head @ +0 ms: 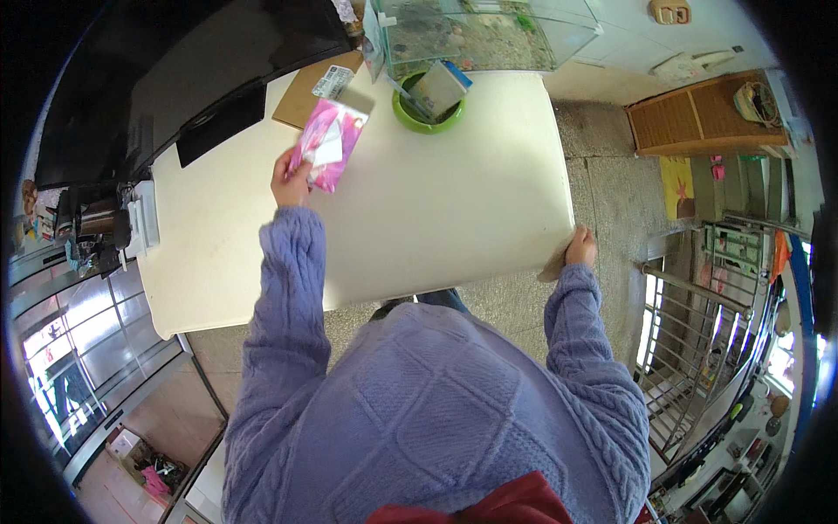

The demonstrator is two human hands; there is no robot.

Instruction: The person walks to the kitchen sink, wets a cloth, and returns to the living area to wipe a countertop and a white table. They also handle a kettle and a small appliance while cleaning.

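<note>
A pink and white soft packet, probably of tissues point(346, 141), is held by its lower left end in my left hand point(292, 178). It is raised over the left part of a cream-white tabletop point(445, 196), just in front of a flat brown cardboard piece point(294, 98). At the table's near right corner is my right hand point(581, 247), its fingers curled around what looks like a grey-brown cloth point(554, 263). That cloth lies against the table edge, and the hand partly hides it.
A green round pot point(429, 124) with a box-like item inside stands at the table's back, before a glass tank point(471, 39). A large black screen point(216, 65) borders the left back. White devices point(143, 219) sit at the left edge. Metal railings point(694, 347) rise at right.
</note>
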